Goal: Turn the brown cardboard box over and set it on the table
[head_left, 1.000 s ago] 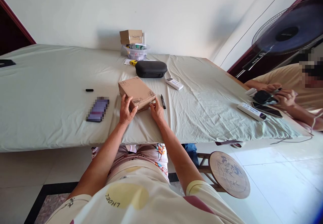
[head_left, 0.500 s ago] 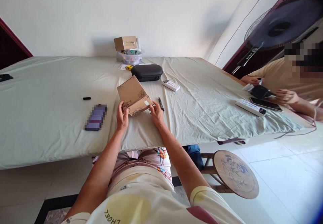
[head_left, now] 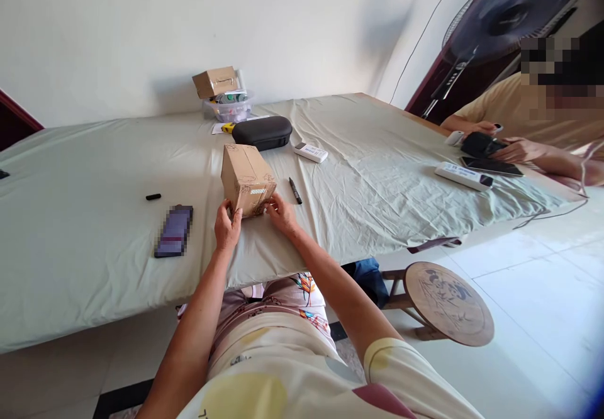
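Observation:
A small brown cardboard box with printed drawings and a white label stands tipped up on the cloth-covered table near its front edge. My left hand grips its lower left corner, fingers curled against the side. My right hand presses on its lower right corner with bent fingers. A black marker lies just right of the box.
A phone and a black cap lie left of the box. Behind are a black case, a white remote, a tub with a second carton. Another person sits at right; a round stool stands below.
The box went from lying flat to tipped up on its near edge, now standing taller with the labelled face toward me. Both hands stayed at its lower corners.

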Motion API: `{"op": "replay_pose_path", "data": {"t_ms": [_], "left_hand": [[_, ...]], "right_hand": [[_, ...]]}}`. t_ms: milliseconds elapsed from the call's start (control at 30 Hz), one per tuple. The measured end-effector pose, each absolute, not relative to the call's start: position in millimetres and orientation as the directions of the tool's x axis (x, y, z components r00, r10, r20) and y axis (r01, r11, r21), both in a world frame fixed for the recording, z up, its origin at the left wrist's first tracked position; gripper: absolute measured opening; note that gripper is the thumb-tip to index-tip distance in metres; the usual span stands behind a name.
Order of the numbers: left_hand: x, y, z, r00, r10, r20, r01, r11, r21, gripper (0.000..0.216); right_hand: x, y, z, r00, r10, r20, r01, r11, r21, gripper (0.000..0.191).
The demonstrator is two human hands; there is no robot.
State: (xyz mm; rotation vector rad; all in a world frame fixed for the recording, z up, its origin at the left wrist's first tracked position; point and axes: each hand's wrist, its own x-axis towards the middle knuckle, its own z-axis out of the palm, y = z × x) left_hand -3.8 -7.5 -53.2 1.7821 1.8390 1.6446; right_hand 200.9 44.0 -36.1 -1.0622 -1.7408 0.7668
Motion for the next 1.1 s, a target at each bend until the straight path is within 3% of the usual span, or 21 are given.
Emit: {"op": "replay_pose_path", "data": {"t_ms": [267,633,1100], "left_hand": [[-5,-7,-52,-0.341,0.807,0.482,0.664,-0.156,0.732,0.057],[-5,-9,-45,-0.369,0.817,0.442,0.714,-0.056,0.698,0.042],[-4,-10,-41,-0.376,0.82,0.432,0.73,-0.025,0.683,0.024]], "right_hand": [[200,41,-34,-0.292,0.883,0.368,0.44,0.465,-0.768,0.029],[199,41,-30,-0.255,0.901,0.352,0.48,0.433,-0.763,0.009],[202,41,-32,-0.184,0.905,0.384,0.552,0.418,-0.721,0.011]]}}
